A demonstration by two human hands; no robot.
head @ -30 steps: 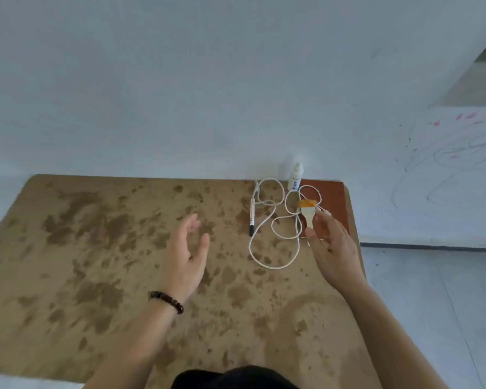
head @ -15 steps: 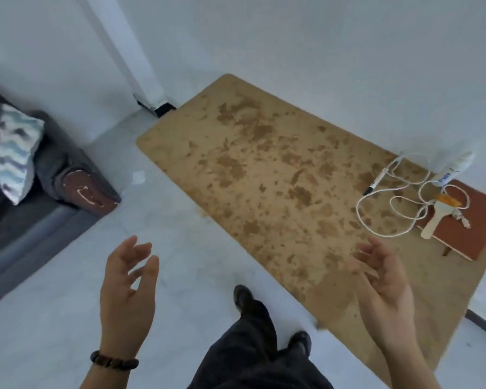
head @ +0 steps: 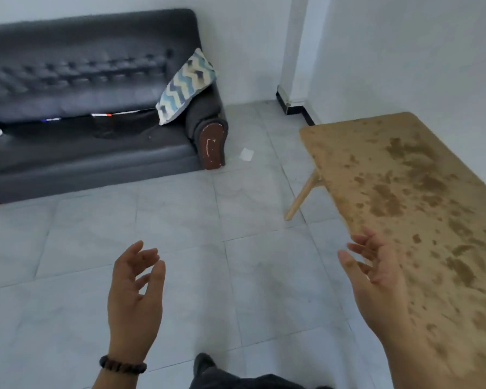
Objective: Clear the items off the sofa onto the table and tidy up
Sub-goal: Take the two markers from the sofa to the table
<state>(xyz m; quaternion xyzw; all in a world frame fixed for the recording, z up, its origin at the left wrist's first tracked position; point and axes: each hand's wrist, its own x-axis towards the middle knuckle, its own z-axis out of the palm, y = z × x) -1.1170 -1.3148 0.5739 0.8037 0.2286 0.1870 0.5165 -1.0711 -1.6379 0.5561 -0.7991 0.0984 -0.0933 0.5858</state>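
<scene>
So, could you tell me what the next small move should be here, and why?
Probably a step toward the sofa, heading for the slim red-and-white item lying in its seat crease. The left hand and right hand are open and hold nothing, the sofa lies across the floor tiles, likely beyond reach, and the table stands at the right.

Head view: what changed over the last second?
The view swung left from the speckled brown wooden table to the dark grey tufted sofa. The right hand drew back from the white-handled brush, now out of view. It and the left hand stayed open and empty.
</scene>
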